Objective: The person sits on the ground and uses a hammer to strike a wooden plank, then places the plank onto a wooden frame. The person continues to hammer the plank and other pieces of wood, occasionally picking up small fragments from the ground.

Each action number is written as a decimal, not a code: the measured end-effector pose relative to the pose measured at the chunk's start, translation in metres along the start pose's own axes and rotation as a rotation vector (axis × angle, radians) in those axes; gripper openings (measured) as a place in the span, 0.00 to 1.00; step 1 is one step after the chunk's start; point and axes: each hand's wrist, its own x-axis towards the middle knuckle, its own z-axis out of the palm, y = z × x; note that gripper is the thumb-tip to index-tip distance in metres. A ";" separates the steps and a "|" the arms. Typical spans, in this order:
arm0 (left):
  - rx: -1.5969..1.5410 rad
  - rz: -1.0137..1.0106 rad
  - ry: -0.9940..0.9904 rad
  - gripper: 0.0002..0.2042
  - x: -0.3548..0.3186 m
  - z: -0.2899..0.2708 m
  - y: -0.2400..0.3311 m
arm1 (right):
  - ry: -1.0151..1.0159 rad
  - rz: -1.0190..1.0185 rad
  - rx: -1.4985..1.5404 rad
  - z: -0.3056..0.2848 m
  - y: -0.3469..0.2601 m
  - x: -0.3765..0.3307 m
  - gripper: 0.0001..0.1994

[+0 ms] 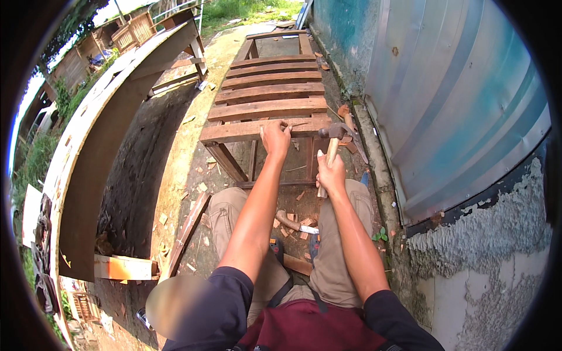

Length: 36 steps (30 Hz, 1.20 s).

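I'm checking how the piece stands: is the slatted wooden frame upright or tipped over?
Upright: the slatted wooden frame has its slats on top, and legs run down beneath the near crosspiece.

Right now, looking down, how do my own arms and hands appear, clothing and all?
Your left sleeve and right sleeve are dark, navy or black, ending around the elbows. Below them, the left hand and right hand are bare: no gloves, watch or bracelet visible.
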 end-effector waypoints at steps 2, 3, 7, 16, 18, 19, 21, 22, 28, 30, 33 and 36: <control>0.153 0.047 0.089 0.11 0.004 0.002 -0.002 | -0.018 -0.009 -0.045 0.001 0.003 -0.003 0.16; 0.178 0.118 0.154 0.10 0.005 0.005 -0.009 | -0.028 -0.018 -0.065 0.004 0.003 -0.002 0.16; 0.175 0.218 0.219 0.10 0.003 0.003 -0.019 | -0.025 -0.034 -0.102 0.002 0.011 0.004 0.15; -0.509 -0.080 0.245 0.15 -0.019 -0.024 -0.011 | -0.043 0.002 -0.173 -0.006 0.010 0.003 0.16; -0.594 -0.084 0.278 0.16 -0.009 -0.026 -0.014 | -0.039 0.006 -0.150 -0.003 0.014 0.004 0.16; -0.637 -0.084 0.296 0.16 -0.001 -0.028 -0.015 | -0.037 0.016 -0.148 -0.002 0.010 0.002 0.16; -0.716 -0.052 0.322 0.16 0.013 -0.029 -0.014 | -0.035 0.032 -0.135 0.000 0.006 0.000 0.16; -0.771 -0.075 0.291 0.16 0.017 -0.028 -0.013 | -0.035 0.038 -0.124 0.000 0.005 -0.001 0.16; -0.820 -0.038 0.210 0.13 0.034 -0.019 -0.012 | -0.023 0.035 -0.083 0.002 0.009 0.002 0.16; -0.706 0.030 0.214 0.12 0.036 -0.016 -0.015 | -0.023 0.037 -0.088 0.002 0.008 0.001 0.15; -0.651 0.080 0.189 0.11 0.034 -0.014 -0.020 | -0.023 0.040 -0.109 0.002 0.006 0.000 0.15; -0.527 0.179 0.218 0.13 0.027 -0.016 -0.019 | -0.011 0.015 -0.148 0.001 0.015 0.004 0.15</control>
